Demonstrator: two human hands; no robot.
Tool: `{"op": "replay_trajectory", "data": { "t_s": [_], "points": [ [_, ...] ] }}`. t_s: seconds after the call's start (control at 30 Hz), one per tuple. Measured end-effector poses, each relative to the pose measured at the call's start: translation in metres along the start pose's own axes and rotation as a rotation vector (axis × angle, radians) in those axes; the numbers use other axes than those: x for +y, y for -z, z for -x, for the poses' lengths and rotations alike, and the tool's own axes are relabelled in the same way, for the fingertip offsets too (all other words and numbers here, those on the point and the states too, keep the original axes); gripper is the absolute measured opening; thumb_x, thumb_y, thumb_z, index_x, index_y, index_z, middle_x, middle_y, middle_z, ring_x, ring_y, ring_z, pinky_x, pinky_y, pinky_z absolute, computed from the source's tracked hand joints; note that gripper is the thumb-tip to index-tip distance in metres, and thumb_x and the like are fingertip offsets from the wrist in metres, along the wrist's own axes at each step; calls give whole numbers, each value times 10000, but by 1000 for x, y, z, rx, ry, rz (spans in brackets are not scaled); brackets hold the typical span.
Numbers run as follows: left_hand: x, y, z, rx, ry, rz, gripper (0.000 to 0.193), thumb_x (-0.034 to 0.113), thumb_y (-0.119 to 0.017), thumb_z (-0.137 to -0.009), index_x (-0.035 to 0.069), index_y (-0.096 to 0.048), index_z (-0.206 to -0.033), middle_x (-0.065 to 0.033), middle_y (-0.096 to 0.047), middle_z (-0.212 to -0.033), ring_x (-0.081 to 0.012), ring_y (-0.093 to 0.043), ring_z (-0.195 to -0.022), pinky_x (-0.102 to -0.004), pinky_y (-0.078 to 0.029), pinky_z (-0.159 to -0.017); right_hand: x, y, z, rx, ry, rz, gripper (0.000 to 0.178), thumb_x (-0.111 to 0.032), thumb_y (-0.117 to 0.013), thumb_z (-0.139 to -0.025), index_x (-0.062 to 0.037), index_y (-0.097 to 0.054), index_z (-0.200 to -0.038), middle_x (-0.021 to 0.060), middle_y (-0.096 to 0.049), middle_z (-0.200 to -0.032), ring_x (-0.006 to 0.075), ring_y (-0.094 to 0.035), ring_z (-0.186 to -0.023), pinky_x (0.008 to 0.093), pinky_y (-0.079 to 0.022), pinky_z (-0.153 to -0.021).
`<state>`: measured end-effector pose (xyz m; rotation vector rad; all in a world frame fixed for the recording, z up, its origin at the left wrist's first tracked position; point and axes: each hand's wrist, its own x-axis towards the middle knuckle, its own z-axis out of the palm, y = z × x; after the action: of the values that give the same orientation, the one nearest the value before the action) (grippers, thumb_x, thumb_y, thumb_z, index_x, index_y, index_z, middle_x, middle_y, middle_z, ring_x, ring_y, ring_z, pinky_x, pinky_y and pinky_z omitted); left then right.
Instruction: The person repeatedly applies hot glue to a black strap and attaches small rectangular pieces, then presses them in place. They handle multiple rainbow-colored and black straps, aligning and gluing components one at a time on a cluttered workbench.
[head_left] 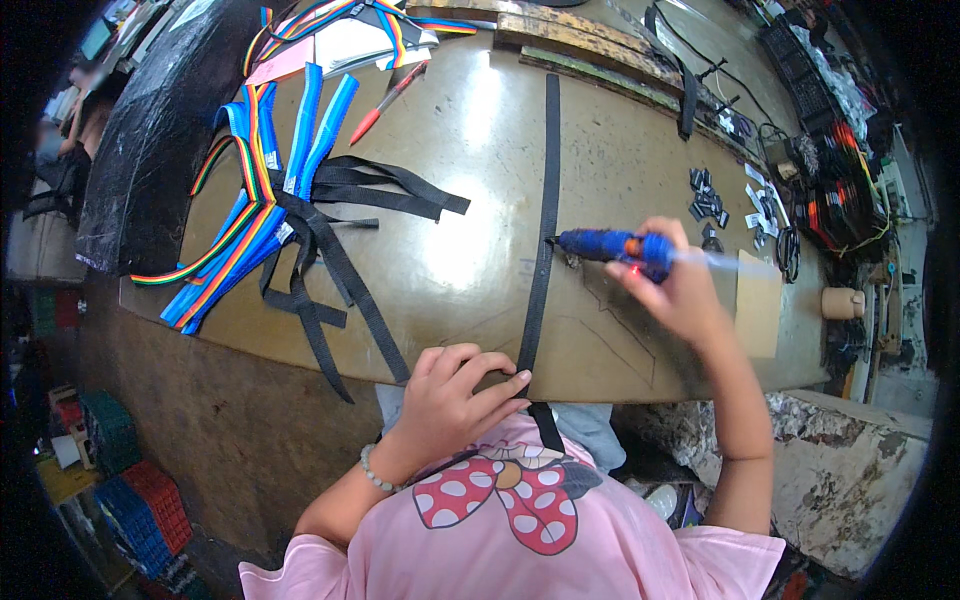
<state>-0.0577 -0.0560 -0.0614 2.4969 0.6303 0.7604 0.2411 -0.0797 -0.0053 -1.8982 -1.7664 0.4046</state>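
The strap (548, 170) runs nearly straight across the worktop (430, 290) and over its near edge, where the left hand (455, 395) rests with fingers curled against it, probably to steady it; whether they pinch or only press, I cannot tell. The right hand (680, 285), well apart from the left, is wrapped around the glue gun (612, 246), tilting its nozzle onto or just above the strap, presumably to aim at one spot. The loose straps (385, 185) and blue bands (320, 130) lie off to the left, which seems to leave working room.

The strap looks like flat, matt black webbing; the worktop is smooth and glossy (scratched lines show near the middle). A translucent glue stick (740, 263) juts from the gun's rear; the small black clips (706, 197) look hard and angular.
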Motion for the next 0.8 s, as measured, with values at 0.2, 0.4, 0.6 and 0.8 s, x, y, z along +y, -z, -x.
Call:
{"op": "replay_trajectory", "data": {
  "t_s": [0.2,0.4,0.6,0.8],
  "points": [
    [-3,-2,0,32,-22,-3,370,350,-801,-723,254,-730,-1072,78,-633,-1018,-186,-552,-957,-349,-406,-804,-5,17,43,474,196,348,288,-92,-687,-897,-32,-599,-1164,161,-677,-1033,284,-678,-905,368,-542,-815],
    [2,24,-2,-1,131,458,551,339,-813,-730,190,-661,-1238,-43,-612,-1080,-216,-542,-1043,-349,-433,-874,116,78,137,958,-664,150,481,-444,-547,-1007,15,-580,-1151,106,-660,-954,190,-589,-849,318,-462,-771],
    [-100,112,-19,617,440,-304,237,94,-647,-908,4,-672,-1126,-151,-633,-1067,-289,-604,-978,-401,-465,-886,126,93,199,415,-1108,351,732,-631,-390,-994,62,-619,-947,170,-629,-807,262,-597,-716,386,-471,-707],
    [-171,138,-11,315,542,-497,287,102,-734,-832,4,-679,-1096,-137,-650,-1054,-314,-611,-982,-399,-480,-877,14,83,175,412,-1043,-75,677,-572,-479,-990,82,-650,-1026,118,-634,-745,144,-596,-635,280,-486,-606]
  ]
}}
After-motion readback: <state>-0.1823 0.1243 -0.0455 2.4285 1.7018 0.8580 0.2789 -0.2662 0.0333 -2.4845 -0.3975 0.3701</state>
